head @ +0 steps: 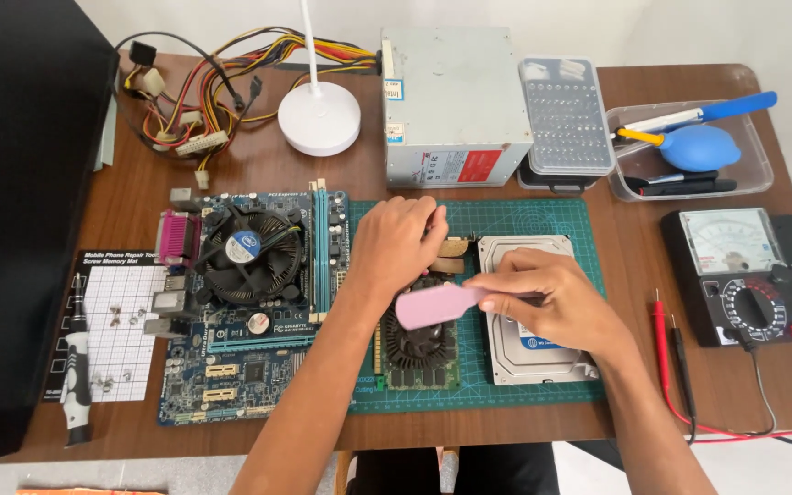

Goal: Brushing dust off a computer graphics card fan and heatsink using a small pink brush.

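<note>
Centre of the frame, both hands are down on the green cutting mat (543,220); the left hand (401,240) lies curled over the top edge of a graphics card (419,344), fingers folded round it, pinning the board flat on the mat; the right hand (543,298) is closed in a pinch on the handle of a pink brush (433,305), whose head hovers right over the card's round black fan, and whether the bristles touch the fins I cannot tell.

The card looks light but stiff, a thin board with exposed components and a delicate fan; I'd judge it best held by its edges or metal bracket end, as the left hand does, never by the fan blades or the gold contacts; the brush is light plastic, easy to steer from the handle end.

Just right of the card, partly under the right wrist, sits a silver hard drive (529,344); left of the mat lies a blue motherboard (249,312) with its big cooler fan; a grey power supply (451,105) stands at upper centre of the desk (625,247), an analogue multimeter (735,275) at right.
</note>
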